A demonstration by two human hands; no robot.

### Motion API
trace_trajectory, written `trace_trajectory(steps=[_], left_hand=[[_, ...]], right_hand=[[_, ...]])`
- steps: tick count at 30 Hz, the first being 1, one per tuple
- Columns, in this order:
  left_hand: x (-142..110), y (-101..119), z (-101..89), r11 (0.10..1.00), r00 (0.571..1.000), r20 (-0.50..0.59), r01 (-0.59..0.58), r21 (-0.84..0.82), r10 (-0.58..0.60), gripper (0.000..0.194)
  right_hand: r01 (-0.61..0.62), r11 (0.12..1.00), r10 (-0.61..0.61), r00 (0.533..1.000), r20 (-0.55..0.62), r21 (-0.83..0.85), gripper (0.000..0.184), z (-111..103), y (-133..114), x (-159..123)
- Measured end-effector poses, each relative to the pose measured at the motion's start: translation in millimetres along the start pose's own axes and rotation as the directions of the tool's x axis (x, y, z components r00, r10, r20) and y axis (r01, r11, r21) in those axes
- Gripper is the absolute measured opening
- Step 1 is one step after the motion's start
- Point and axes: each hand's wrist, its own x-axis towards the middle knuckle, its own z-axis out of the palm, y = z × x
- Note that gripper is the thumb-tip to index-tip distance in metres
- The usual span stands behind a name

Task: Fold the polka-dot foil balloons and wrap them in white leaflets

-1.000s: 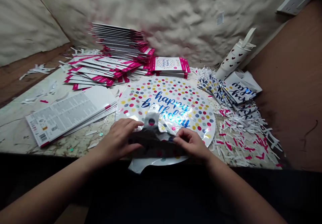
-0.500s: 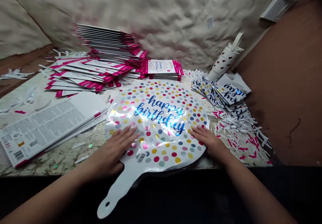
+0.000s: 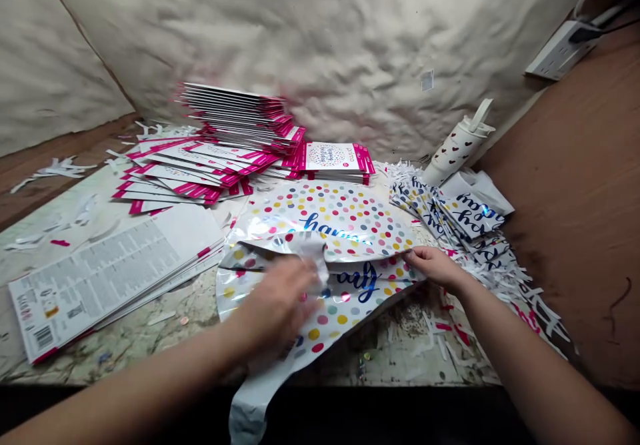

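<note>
"On the table, what's in front of the person?"
"Spotted foil, partly folded, its pale tail reaching past the near edge."
"And the hands?"
"The right hand pinches the foil's right edge between thumb and fingers. The left hand is over its middle, too blurred to tell whether it grips. Pink-edged cards are stacked behind."

Place: packing workshop, seemingly
Worktable: stained
Card stacks: 10 o'clock
Folded foils: 3 o'clock
Paper shreds: 4 o'clock
</note>
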Motion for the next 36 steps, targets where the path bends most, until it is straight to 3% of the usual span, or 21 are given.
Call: trace_trajectory(steps=[1,4,7,9,12,14,16,18,19,21,23,25,27,29,32,34,36], left_hand=[[-9.0,13.4,10.2,0.987,0.974,0.156,-0.158,-0.038,0.162,0.046],[-33.5,36.2,28.3,0.936,0.845,0.412,-0.345,-0.068,0.341,0.073],[-38.5,34.0,24.5,0.914,0.794,0.459,-0.381,-0.137,0.399,0.061],[-29.6,21.6,17.3,0.910,0.824,0.385,-0.379,-0.171,0.415,0.044],[-7.4,-8.4,10.8,0.959,0.952,0.150,-0.277,0.059,0.266,0.039],[6.0,-29.9,10.1,0.965,0.998,0.021,-0.056,0.258,0.052,0.046],[14.1,-45.3,11.7,0.921,0.983,0.022,0.162,0.356,-0.181,0.061],[16.5,-50.3,16.0,0.859,0.936,0.050,0.298,0.415,-0.349,0.072],[16.2,-48.8,19.2,0.836,0.924,0.041,0.323,0.444,-0.379,0.070],[14.0,-40.3,26.9,0.830,0.943,0.025,0.280,0.482,-0.332,0.063],[11.9,-29.7,34.5,0.864,0.964,0.075,0.191,0.465,-0.254,0.062],[11.5,-21.7,40.1,0.892,0.961,0.144,0.155,0.425,-0.235,0.069],[12.9,-17.6,43.3,0.888,0.952,0.151,0.180,0.423,-0.265,0.076],[15.1,-16.0,44.8,0.877,0.950,0.139,0.195,0.439,-0.281,0.076],[17.5,-15.3,45.4,0.865,0.943,0.132,0.218,0.453,-0.306,0.078],[18.0,-15.9,44.8,0.860,0.938,0.126,0.235,0.453,-0.322,0.080],[18.9,-16.9,43.3,0.860,0.932,0.126,0.255,0.443,-0.341,0.083]], right_hand=[[-0.019,1.000,0.019,1.000,-0.001,-0.001,0.034,0.1,-1.0,2.7],[-0.070,0.997,0.070,0.997,-0.037,-0.015,0.036,-1.6,-5.7,14.0],[-0.103,0.992,0.094,0.988,-0.120,-0.071,0.034,-3.0,-11.9,31.5],[-0.113,0.985,0.090,0.981,-0.170,-0.132,0.033,-1.9,-15.3,42.7],[-0.110,0.963,0.051,0.970,-0.236,-0.244,0.031,2.3,-18.7,52.4],[-0.103,0.941,0.005,0.957,-0.290,-0.324,0.028,4.9,-20.4,53.8],[-0.114,0.912,-0.039,0.932,-0.359,-0.395,0.027,6.8,-22.4,52.1],[-0.153,0.882,-0.068,0.894,-0.442,-0.445,0.033,9.7,-25.9,47.7],[-0.178,0.870,-0.075,0.873,-0.482,-0.459,0.040,12.4,-28.4,44.0],[-0.178,0.836,-0.162,0.824,-0.543,-0.519,0.056,22.6,-34.8,32.5],[-0.040,0.745,-0.386,0.788,-0.480,-0.666,0.059,40.7,-42.1,15.1],[0.218,0.552,-0.617,0.756,-0.218,-0.805,0.056,65.9,-49.3,-5.9],[0.448,0.408,-0.671,0.738,0.071,-0.795,0.058,93.7,-56.4,-24.8],[0.518,0.424,-0.620,0.764,0.179,-0.743,0.063,118.1,-63.5,-35.2],[0.484,0.539,-0.536,0.829,0.162,-0.689,0.066,135.5,-70.6,-30.2],[0.469,0.583,-0.492,0.854,0.170,-0.664,0.064,129.3,-67.5,-19.3],[0.332,0.647,-0.408,0.911,0.055,-0.686,0.060,110.7,-55.7,-11.2]])
